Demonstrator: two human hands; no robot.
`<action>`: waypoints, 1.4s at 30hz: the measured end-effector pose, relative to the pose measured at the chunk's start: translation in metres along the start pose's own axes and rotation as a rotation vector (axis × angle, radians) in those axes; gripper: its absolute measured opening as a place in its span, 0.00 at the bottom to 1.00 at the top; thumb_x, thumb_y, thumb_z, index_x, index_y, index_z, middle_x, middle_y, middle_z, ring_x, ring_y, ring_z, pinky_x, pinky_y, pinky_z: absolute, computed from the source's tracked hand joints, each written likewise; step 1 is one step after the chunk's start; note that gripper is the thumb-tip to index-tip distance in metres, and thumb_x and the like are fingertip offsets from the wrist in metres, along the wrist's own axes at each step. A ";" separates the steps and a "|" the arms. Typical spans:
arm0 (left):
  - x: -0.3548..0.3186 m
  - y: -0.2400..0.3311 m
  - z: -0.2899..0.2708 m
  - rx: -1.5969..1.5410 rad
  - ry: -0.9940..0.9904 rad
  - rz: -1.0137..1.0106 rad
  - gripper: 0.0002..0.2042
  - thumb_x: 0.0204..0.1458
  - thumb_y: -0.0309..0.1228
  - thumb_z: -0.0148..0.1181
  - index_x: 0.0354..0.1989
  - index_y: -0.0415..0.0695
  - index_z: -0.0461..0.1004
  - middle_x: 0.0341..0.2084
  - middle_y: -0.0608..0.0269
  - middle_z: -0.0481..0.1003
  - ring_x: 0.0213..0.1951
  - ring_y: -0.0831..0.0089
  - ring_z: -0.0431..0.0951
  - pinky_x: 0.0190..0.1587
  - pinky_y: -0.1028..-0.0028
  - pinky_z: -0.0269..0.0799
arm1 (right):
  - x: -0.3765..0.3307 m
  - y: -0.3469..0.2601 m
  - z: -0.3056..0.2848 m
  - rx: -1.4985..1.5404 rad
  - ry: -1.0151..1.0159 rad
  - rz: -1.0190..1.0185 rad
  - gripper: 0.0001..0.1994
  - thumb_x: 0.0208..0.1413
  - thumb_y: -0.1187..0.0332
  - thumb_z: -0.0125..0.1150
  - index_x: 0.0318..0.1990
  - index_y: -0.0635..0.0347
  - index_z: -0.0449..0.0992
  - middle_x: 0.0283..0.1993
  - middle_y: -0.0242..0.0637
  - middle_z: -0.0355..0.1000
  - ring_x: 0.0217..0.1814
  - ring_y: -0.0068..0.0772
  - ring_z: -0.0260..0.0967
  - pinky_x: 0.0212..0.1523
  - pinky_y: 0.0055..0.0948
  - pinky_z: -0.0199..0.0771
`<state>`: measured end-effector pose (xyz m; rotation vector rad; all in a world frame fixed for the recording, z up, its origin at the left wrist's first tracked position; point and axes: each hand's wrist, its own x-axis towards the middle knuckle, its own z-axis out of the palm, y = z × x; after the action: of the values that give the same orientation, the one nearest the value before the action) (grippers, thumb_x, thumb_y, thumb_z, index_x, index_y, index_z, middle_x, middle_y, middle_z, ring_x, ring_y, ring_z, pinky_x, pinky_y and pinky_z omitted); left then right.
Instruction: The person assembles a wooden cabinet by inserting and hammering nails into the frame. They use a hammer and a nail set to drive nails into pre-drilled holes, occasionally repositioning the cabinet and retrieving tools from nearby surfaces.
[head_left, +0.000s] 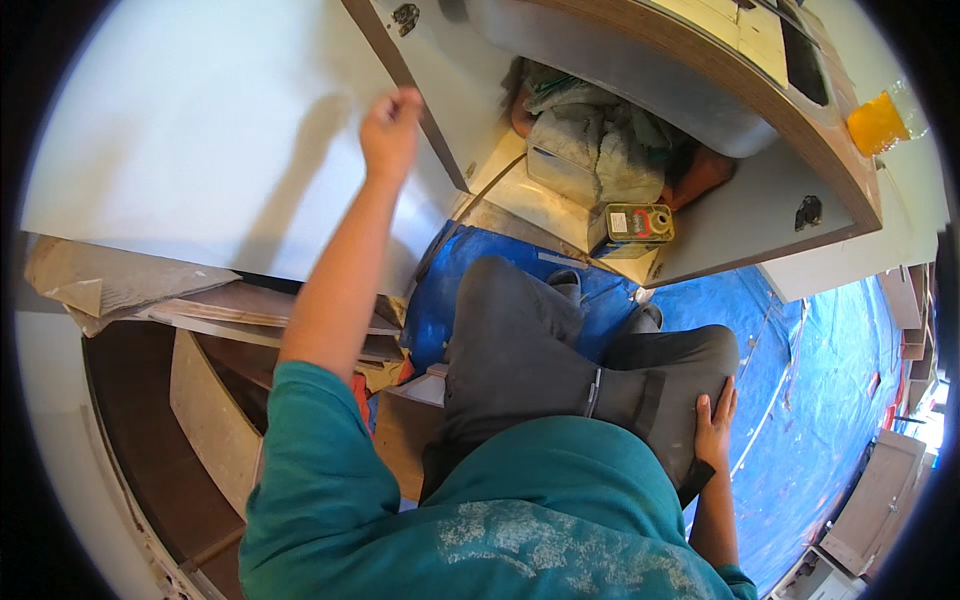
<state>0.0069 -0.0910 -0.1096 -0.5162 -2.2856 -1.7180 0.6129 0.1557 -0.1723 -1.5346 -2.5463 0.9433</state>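
The left hand (390,140) curls, its grip unclear, by the flat white brown-edged panel (190,130), while the loose right hand (713,432) rests on dark-grey cloth trousers (520,370), probably for balance

Head view: one wide fisheye, looking steeply down over your own front.
You wear it on your head, as the left of two side-by-side cameras; it faces down past your shirt (560,470) at 6 o'clock, over your trousers (535,365) near the middle, and out to the cabinet (760,205) at 1 o'clock. Your shirt is close to the lens; the blue sheet (820,450) at 4 o'clock lies farther off.
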 end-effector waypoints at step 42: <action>0.140 0.007 0.010 0.475 0.303 0.657 0.13 0.58 0.30 0.58 0.50 0.46 0.78 0.28 0.56 0.80 0.31 0.62 0.81 0.38 0.66 0.76 | 0.026 -0.002 -0.003 0.000 -0.010 -0.073 0.37 0.64 0.50 0.54 0.75 0.57 0.50 0.77 0.56 0.48 0.79 0.57 0.43 0.75 0.46 0.43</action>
<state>-0.1179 -0.0609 -0.0514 -0.7311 -1.9071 -0.8447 0.5983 0.1776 -0.1765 -1.4303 -2.5891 0.9448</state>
